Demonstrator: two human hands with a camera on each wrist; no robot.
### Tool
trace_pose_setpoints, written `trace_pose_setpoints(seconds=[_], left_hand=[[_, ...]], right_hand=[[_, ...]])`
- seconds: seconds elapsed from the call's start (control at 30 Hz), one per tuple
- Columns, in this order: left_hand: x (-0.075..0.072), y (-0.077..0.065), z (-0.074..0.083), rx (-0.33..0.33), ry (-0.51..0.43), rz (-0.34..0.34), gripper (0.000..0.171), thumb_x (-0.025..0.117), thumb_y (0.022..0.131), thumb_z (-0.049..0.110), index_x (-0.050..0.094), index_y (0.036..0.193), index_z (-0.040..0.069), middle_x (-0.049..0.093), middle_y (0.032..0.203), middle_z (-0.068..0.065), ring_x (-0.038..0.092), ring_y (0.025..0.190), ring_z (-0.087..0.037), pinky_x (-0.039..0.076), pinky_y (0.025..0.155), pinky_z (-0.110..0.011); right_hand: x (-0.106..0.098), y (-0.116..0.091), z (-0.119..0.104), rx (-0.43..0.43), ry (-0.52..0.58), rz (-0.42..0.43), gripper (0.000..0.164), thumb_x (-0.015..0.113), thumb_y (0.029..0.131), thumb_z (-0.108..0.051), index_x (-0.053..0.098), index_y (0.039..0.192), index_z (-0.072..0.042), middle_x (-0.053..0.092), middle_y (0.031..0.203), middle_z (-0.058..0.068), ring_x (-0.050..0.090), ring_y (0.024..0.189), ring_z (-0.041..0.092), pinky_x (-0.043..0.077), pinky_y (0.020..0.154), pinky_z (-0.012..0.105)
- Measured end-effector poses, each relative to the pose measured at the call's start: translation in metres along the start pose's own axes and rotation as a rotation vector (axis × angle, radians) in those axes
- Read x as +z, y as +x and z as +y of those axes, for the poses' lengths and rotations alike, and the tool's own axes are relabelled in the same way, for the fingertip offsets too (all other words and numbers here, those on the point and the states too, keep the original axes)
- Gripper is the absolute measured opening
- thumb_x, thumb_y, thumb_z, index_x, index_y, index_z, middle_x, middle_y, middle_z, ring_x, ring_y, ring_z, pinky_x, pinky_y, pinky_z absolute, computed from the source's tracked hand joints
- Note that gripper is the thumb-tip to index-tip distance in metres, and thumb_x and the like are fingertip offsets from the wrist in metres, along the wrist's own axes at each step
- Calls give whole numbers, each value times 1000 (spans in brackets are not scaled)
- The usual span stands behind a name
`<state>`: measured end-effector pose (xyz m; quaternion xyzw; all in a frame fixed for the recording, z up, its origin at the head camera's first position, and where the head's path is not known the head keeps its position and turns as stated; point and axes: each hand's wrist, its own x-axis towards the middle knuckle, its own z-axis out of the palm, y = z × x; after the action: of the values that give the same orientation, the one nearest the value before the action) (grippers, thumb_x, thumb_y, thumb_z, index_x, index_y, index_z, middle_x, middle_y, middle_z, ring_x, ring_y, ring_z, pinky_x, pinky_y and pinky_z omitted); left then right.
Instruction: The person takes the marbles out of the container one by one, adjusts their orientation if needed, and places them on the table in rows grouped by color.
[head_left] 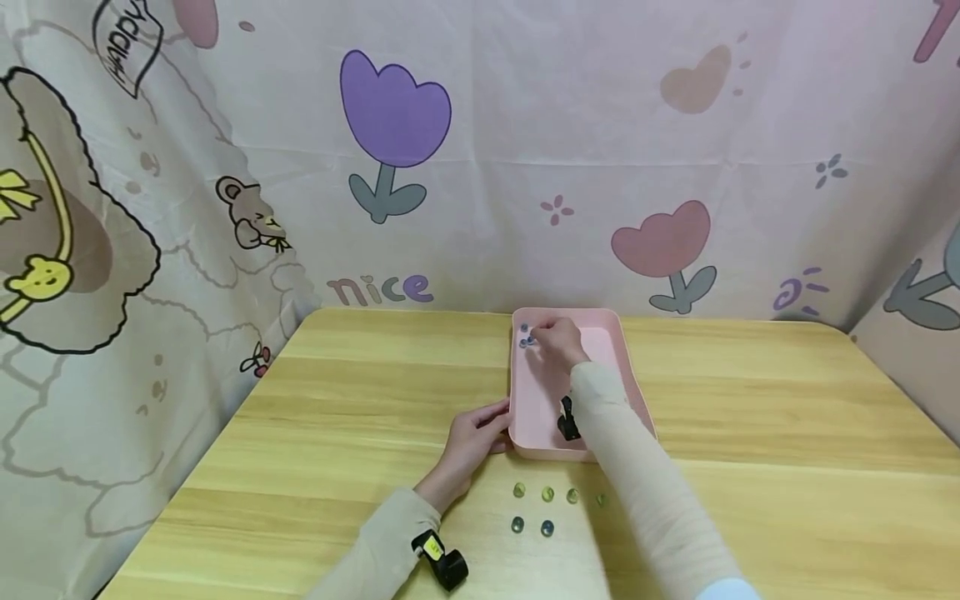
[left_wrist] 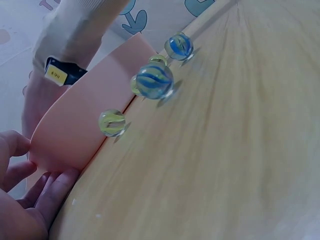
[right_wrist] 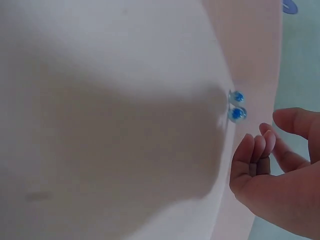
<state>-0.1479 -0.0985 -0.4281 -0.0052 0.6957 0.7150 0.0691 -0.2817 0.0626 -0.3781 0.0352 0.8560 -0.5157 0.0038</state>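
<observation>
My right hand [head_left: 561,340] is over the far left part of a pink tray [head_left: 540,425], its fingertips right beside a few blue marbles [head_left: 523,343] on the tray floor. In the right wrist view, the thumb and forefinger of that hand [right_wrist: 280,165] stand apart with nothing visible between them, the other fingers bent. Two clear marbles with blue centres [right_wrist: 237,115] lie by the tray wall there. At the tray's near left corner, my left hand [head_left: 472,437] rests its fingers against the outer wall, which the left wrist view shows close up.
On the wooden table [head_left: 360,400], in front of the tray, several yellow-streaked marbles [head_left: 548,494] form a row. Nearer still lie two blue-streaked marbles [head_left: 547,528]. A patterned cloth [head_left: 510,167] hangs behind the table. Each wrist carries a black strap, the left one [head_left: 438,558] yellow-labelled.
</observation>
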Motion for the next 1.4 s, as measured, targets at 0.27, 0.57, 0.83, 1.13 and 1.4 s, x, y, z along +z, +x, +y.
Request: trace_pose_setpoints(seconds=[0.27, 0.57, 0.83, 1.13, 1.4], left_hand=[[1, 0, -2, 26, -21, -9, 38, 61, 96, 15, 58, 131, 0, 59, 127, -21, 65, 82, -17, 59, 73, -31], [-1, 0, -3, 26, -28, -2, 38, 61, 96, 14, 58, 130, -1, 59, 127, -21, 66, 82, -18, 58, 73, -30], [1, -1, -2, 29, -31, -6, 39, 62, 95, 13, 57, 130, -2, 59, 127, -22, 66, 83, -19, 59, 72, -31], [1, -1, -1, 20, -21, 5, 37, 62, 95, 15, 60, 129, 0, 60, 126, -20, 66, 86, -20, 59, 73, -30], [1, 0, -1, 19, -28, 3, 37, 62, 95, 14, 60, 129, 0, 60, 126, -20, 66, 85, -19, 59, 73, -31]], right_hand=[[7, 1, 3, -31, -49, -20, 15, 65, 86, -10, 68, 93, 3, 64, 83, 8, 53, 74, 17, 46, 67, 26], [13, 5, 6, -37, -113, -48, 20, 67, 88, -11, 69, 99, 6, 67, 99, 16, 56, 86, 23, 49, 77, 31], [17, 5, 4, -59, -145, -42, 17, 66, 86, -7, 70, 96, 7, 68, 97, 16, 56, 89, 25, 49, 82, 35], [20, 5, 3, -81, -203, -73, 18, 67, 87, -5, 71, 98, 7, 68, 103, 18, 59, 94, 29, 50, 86, 38], [21, 6, 3, -106, -267, -72, 15, 69, 84, -4, 72, 95, 6, 69, 94, 15, 59, 86, 26, 51, 76, 32]])
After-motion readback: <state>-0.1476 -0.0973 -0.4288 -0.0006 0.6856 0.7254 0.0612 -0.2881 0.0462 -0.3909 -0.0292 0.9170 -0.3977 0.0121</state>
